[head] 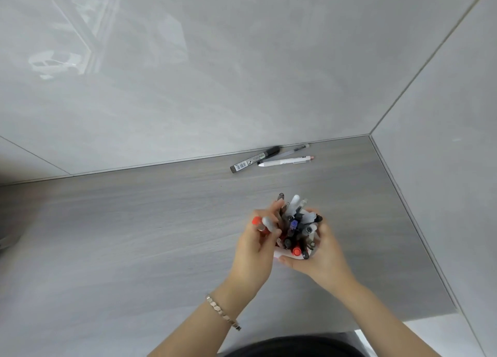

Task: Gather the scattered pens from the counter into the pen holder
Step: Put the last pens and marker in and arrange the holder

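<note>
The left hand (pixel 254 245) is closed around a few pens, a red-capped pen (pixel 257 222) and a grey one among them, and brings them against the left side of the holder (pixel 279 254). The right hand (pixel 322 251) cups the holder from its right and near side, thumb across the white wall, steadying it on the tabletop (pixel 134 222). The holder is crammed with pens standing at loose angles, so only a sliver of its wall shows.

Beyond the holder, against the back wall, three pens lie close together: a black marker (pixel 254 159), a white pen (pixel 285 161) just right of it, and a thin clear pen (pixel 291 151) behind them.

The step in hand looks like loading the left hand's bundle into the holder. It is tight in there; the next move likely calls for finding a gap among the standing pens and sliding these down, then reaching past the holder for the three at the wall.
</note>
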The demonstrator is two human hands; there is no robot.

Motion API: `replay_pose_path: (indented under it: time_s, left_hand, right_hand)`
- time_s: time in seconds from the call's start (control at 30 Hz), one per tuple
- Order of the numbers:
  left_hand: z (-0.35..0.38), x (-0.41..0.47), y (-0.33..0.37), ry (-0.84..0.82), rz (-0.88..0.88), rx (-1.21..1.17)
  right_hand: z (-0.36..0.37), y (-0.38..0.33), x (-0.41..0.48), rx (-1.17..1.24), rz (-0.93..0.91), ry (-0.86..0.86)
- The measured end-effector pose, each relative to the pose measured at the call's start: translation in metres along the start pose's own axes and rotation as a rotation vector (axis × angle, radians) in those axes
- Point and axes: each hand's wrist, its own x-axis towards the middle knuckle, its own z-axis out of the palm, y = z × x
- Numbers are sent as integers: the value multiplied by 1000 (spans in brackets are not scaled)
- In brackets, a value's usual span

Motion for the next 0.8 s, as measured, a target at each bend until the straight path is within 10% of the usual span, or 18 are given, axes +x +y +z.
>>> replay_pose_path:
  time_s: [0.33,0.8]
  left_hand:
    - [-25,0,-5,40,655,736]
    - [-19,10,2,-373,357,950]
  right_hand:
    - [0,-5,0,-40,-15,9]
    - [0,3,6,13,1,-38]
